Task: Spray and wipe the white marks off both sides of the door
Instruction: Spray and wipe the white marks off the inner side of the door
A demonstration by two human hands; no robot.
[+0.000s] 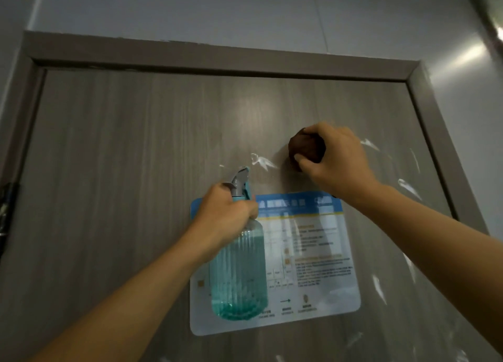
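Observation:
A grey wood-grain door (122, 157) fills the view, closed in its frame. White marks (262, 163) streak its upper middle, and more white marks (408, 187) run down its right side. My left hand (223, 214) grips the neck of a teal ribbed spray bottle (239, 274), whose grey nozzle points up toward the marks. My right hand (334, 160) holds a bunched brown cloth (304, 148) pressed against the door, just right of the central marks.
A blue and white printed notice (313, 266) is stuck on the door behind the bottle. The grey door frame (217, 59) borders the top and sides. A dark hinge or latch part (8, 198) shows at the left edge. Pale walls surround the frame.

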